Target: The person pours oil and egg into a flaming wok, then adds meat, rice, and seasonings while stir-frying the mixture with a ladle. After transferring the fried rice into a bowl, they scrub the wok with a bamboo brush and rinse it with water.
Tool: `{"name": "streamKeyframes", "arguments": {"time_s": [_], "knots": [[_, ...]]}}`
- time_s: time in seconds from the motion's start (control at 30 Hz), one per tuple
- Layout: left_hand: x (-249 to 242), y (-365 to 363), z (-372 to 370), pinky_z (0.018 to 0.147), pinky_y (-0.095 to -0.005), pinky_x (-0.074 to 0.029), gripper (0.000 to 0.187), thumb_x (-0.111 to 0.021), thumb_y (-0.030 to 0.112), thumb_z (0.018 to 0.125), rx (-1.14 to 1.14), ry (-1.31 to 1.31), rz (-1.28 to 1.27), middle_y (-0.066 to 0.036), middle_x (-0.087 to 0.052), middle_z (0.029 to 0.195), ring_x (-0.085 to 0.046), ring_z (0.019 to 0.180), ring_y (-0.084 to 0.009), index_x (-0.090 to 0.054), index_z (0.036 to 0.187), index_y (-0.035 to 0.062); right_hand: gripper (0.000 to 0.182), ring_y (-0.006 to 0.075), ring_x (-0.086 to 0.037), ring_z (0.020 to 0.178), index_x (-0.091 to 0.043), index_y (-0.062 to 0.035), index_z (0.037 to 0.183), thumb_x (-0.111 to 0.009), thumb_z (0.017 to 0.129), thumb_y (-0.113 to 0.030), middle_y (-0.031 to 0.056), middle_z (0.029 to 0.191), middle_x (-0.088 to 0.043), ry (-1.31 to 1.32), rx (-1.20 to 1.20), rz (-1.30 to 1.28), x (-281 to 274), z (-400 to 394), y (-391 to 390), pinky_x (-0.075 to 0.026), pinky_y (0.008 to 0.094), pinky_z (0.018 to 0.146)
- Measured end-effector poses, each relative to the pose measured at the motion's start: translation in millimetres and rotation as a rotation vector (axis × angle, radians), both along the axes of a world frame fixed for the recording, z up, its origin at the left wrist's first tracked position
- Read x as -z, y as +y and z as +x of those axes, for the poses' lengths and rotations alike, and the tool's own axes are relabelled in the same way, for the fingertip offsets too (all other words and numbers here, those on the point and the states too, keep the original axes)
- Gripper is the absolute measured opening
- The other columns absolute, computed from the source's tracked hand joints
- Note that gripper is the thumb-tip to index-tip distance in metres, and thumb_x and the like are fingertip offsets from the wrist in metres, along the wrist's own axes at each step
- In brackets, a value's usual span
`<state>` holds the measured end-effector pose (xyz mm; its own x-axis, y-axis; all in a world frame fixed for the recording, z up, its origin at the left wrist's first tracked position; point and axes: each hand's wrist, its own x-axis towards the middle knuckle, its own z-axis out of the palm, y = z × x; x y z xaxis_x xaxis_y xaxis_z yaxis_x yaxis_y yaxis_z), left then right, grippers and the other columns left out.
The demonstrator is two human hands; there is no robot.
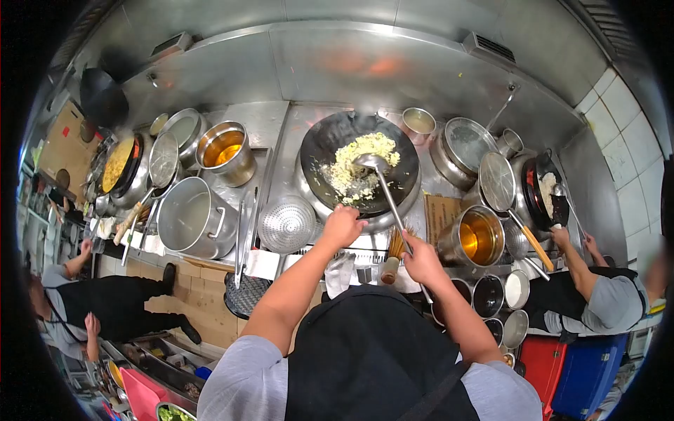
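Note:
In the head view a black wok (pixel 316 179) sits on the burner in front of me, holding a pale yellow heap of fried rice or egg (pixel 365 158). My left hand (pixel 344 226) is closed at the wok's near rim; the exact grip is partly hidden. My right hand (pixel 423 258) is wrapped round the long handle of a metal ladle (pixel 372 163), whose bowl rests in the food. Just beside that hand stands a bamboo brush (pixel 394 256). A perforated metal strainer (pixel 286 223) lies left of the wok.
Pots of amber oil stand at left (pixel 242 165) and right (pixel 486 242). A large steel pot (pixel 193 221) is on the left counter. Mesh skimmers (pixel 496 182) lie over pots. Co-workers stand left (pixel 119 298) and right (pixel 597 302), the right one at another wok (pixel 537 186).

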<state>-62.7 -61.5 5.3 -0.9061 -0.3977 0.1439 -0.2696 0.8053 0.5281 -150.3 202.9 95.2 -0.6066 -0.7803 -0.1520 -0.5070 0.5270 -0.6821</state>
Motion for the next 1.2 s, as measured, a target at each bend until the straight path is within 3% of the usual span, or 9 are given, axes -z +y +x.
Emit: {"name": "streamKeyframes", "arguments": {"time_s": [0.17,0.27,0.43,0.5,0.6,0.83,1.0,1.07,1.2], "knots": [[-5.2,-0.7,1.8,0.093,-0.0527,-0.054,0.033,-0.075,0.034,0.092,0.022,-0.037,-0.001,-0.019,-0.072,0.102,-0.063,0.107,-0.0416,-0.072,0.090,0.0014,0.066,0.0424,-0.072,0.109,-0.052,-0.0043,0.154,-0.073,0.092,-0.006,0.0296,0.116,-0.071,0.110,-0.105,0.025,-25.8,22.4,30.7,-0.054,0.0403,0.097],[-3.7,-2.7,1.7,0.090,-0.0527,-0.055,0.032,-0.075,0.033,0.092,0.030,-0.031,-0.016,-0.019,-0.072,0.101,-0.064,0.106,-0.0418,-0.071,0.090,0.0015,0.064,0.0252,-0.072,0.103,-0.056,-0.0066,0.153,-0.075,0.092,-0.005,0.0225,0.115,-0.072,-0.204,-0.088,0.124,-95.6,34.0,66.6,-0.053,0.0329,0.092],[-0.9,2.3,0.2,0.090,-0.0529,-0.054,0.032,-0.076,0.032,0.090,-0.011,0.010,-0.010,-0.020,-0.071,0.096,-0.063,0.103,-0.0429,-0.071,0.087,0.0004,0.062,0.0445,-0.068,0.117,-0.056,-0.0017,0.149,-0.071,0.089,-0.004,0.0298,0.123,-0.070,-0.019,-0.216,-0.064,-30.2,1.3,8.9,-0.052,0.0455,0.103],[0.3,-0.3,-1.6,0.090,-0.0522,-0.054,0.031,-0.077,0.031,0.089,0.009,-0.019,0.001,-0.020,-0.072,0.095,-0.063,0.101,-0.0426,-0.072,0.087,0.0004,0.065,0.0467,-0.067,0.116,-0.053,-0.0016,0.152,-0.071,0.089,-0.004,0.0296,0.124,-0.069,0.069,-0.215,-0.121,13.1,-8.6,-32.6,-0.052,0.0489,0.102],[0.9,-0.7,2.0,0.090,-0.0519,-0.053,0.031,-0.078,0.031,0.089,0.021,-0.014,-0.011,-0.020,-0.072,0.095,-0.064,0.101,-0.0425,-0.071,0.086,0.0010,0.068,0.0477,-0.065,0.116,-0.052,-0.0044,0.154,-0.072,0.089,-0.005,0.0285,0.127,-0.068,0.051,-0.234,-0.121,27.2,-18.2,-15.9,-0.051,0.0508,0.101],[-3.2,-1.5,2.1,0.092,-0.0512,-0.054,0.032,-0.078,0.033,0.090,0.003,-0.027,-0.008,-0.018,-0.072,0.101,-0.063,0.106,-0.0408,-0.072,0.087,0.0018,0.069,0.0445,-0.066,0.119,-0.059,-0.0106,0.149,-0.075,0.083,0.005,0.0227,0.128,-0.070,0.001,-0.204,0.119,-68.8,-37.9,147.3,-0.054,0.0458,0.102],[0.6,-0.2,-2.0,0.091,-0.0521,-0.053,0.033,-0.077,0.034,0.091,0.020,-0.025,-0.012,-0.018,-0.072,0.098,-0.063,0.105,-0.0416,-0.073,0.088,0.0018,0.063,0.0434,-0.067,0.117,-0.060,-0.0098,0.148,-0.074,0.087,-0.002,0.0241,0.128,-0.069,0.056,-0.182,0.096,-17.1,-43.8,51.8,-0.053,0.0479,0.103],[-2.4,-2.4,-2.2,0.090,-0.0540,-0.052,0.035,-0.076,0.035,0.092,0.042,-0.056,-0.036,-0.021,-0.072,0.095,-0.063,0.102,-0.0435,-0.073,0.089,0.0007,0.067,0.0447,-0.068,0.115,-0.053,-0.0103,0.155,-0.071,0.090,-0.003,0.0251,0.126,-0.070,0.086,-0.171,-0.119,41.6,-38.8,8.6,-0.053,0.0482,0.103],[-6.1,1.5,1.5,0.090,-0.0549,-0.051,0.038,-0.068,0.035,0.099,0.021,-0.007,0.040,-0.023,-0.071,0.096,-0.062,0.100,-0.0463,-0.071,0.088,-0.0007,0.068,0.0486,-0.066,0.113,-0.049,-0.0071,0.157,-0.070,0.092,-0.005,0.0305,0.121,-0.069,0.066,-0.212,-0.042,2.2,6.9,27.5,-0.053,0.0495,0.099]]}}
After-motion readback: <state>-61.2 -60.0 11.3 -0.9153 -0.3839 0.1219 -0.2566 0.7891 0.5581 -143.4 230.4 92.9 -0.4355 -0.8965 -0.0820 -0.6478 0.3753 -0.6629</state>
